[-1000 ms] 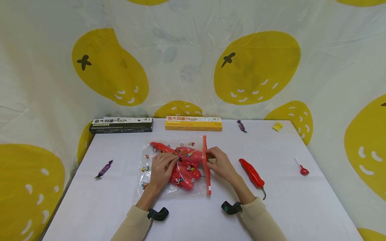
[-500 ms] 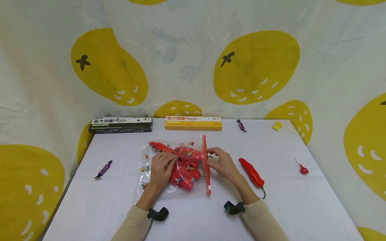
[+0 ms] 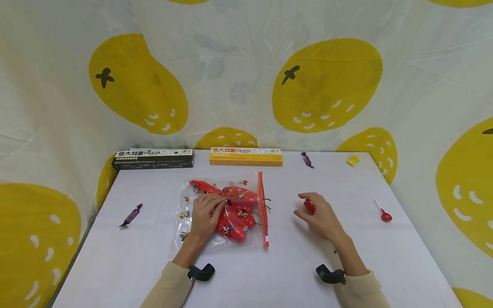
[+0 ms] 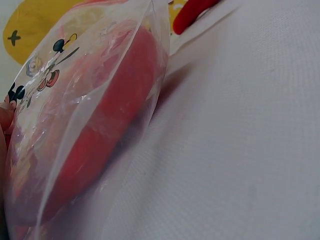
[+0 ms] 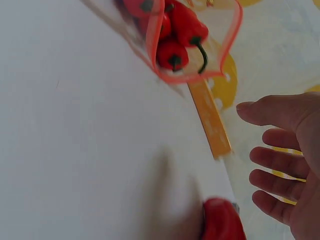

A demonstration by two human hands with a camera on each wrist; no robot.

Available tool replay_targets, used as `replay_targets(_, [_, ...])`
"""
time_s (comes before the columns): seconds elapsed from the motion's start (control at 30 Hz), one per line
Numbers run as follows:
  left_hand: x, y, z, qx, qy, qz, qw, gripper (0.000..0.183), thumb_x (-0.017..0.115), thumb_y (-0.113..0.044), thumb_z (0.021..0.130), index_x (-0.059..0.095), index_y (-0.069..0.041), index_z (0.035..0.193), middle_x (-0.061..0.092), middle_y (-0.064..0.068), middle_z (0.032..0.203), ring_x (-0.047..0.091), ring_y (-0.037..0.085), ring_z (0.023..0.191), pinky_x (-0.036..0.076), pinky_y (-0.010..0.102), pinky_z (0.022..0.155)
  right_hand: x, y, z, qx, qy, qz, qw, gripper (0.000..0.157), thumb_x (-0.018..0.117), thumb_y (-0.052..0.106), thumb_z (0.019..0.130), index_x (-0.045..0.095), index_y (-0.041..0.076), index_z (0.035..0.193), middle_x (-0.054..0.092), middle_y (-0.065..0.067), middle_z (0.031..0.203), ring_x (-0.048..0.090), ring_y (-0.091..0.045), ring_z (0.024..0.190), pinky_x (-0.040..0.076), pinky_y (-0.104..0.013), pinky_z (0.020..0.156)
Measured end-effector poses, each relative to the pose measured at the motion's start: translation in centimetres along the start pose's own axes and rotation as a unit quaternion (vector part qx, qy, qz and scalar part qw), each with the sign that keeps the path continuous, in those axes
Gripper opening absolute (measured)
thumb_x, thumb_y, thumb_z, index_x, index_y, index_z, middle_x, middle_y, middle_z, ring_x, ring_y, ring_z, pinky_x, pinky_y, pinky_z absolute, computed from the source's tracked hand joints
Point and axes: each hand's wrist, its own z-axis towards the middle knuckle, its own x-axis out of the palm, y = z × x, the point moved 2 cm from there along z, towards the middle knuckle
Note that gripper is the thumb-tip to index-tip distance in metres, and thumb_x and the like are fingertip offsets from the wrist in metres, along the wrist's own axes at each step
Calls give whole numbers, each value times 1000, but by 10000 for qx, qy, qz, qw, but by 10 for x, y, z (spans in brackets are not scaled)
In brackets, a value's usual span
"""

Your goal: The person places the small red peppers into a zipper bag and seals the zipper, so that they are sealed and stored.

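A clear zip bag [image 3: 186, 222] with cartoon prints and a red zip edge lies on the table, several red chili peppers [image 3: 231, 222] inside it. My left hand [image 3: 206, 214] pinches the bag's upper film near its middle. In the right wrist view the bag's mouth gapes, and green stems [image 5: 202, 56] show there. To the right, my right hand [image 3: 319, 216] hovers over a loose red chili pepper [image 3: 309, 205], thumb and fingers spread and nothing held. Most of that pepper is hidden under the hand in the head view; its red end [image 5: 222, 220] appears in the right wrist view.
Along the back edge stand a black pasta box [image 3: 154, 159] and a yellow pasta box [image 3: 245, 157]. A purple candy [image 3: 307, 160] and a yellow candy [image 3: 353, 160] lie at the back right. Another purple candy [image 3: 132, 216] is at left, a red lollipop [image 3: 386, 215] at right.
My right hand has drawn away from the bag's mouth and moved right, over the loose chili pepper. More stems now show at the zip edge. The left hand keeps its place on the bag.
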Motion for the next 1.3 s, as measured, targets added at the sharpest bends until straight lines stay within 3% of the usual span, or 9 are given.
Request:
replay_targets(0.3, [-2, -1, 0, -112, 102, 63, 9999, 17, 65, -22, 88, 73, -14, 102, 72, -3, 100, 61, 19, 104, 38, 41, 97, -20, -37, -34, 393, 119, -286, 9987, 62, 72, 37, 80, 48, 11, 131, 52, -14, 126, 49, -30, 110, 53, -49, 83])
replay_targets(0.5, [-3, -2, 1, -103, 92, 77, 9999, 18, 66, -21, 87, 73, -13, 102, 72, -2, 100, 61, 20, 104, 37, 42, 98, -28, -48, -49, 1010, 552, -647, 9912, 69, 68, 47, 80, 44, 8, 131, 54, -13, 120, 53, -24, 99, 53, -34, 70])
replay_targets(0.67, [-3, -3, 1, -84, 92, 79, 9999, 18, 66, -21, 87, 73, -13, 102, 72, -2, 99, 61, 21, 103, 37, 42, 97, -28, -53, -54, 1360, 1008, -528, 9841, 63, 69, 41, 79, 45, 6, 127, 61, -12, 108, 57, -18, 86, 49, -24, 61])
replay_targets(0.83, [-2, -3, 1, -61, 74, 39, 9999, 17, 66, -20, 87, 73, -13, 101, 72, -2, 99, 62, 22, 102, 38, 42, 97, -25, -52, -52, 1498, 922, -251, 9841, 57, 71, 36, 80, 47, 8, 124, 61, -10, 107, 56, -17, 85, 52, -23, 61])
replay_targets(0.97, [-1, -2, 0, -113, 98, 37, 9999, 17, 65, -21, 88, 73, -14, 102, 72, -3, 100, 61, 20, 103, 37, 41, 98, -23, -46, -45, 1194, 675, -52, 9905, 51, 71, 33, 81, 50, 10, 121, 62, -9, 100, 54, -17, 81, 50, -20, 60])
replay_targets(1.13, [-1, 0, 0, -103, 55, -14, 9999, 17, 66, -21, 88, 73, -15, 102, 72, -3, 100, 61, 20, 103, 37, 41, 97, -17, -31, -34, 490, 405, 239, 9977, 44, 74, 25, 80, 53, 14, 117, 64, -7, 102, 57, -18, 85, 50, -17, 65])
replay_targets(1.3, [-1, 0, 0, -43, -7, -69, 10000, 16, 66, -20, 87, 73, -15, 101, 72, -3, 99, 61, 21, 102, 37, 41, 96, -3, -9, -22, -187, 322, 475, 9982, 43, 75, 15, 77, 54, 19, 115, 64, -2, 110, 61, -17, 92, 56, -30, 77])
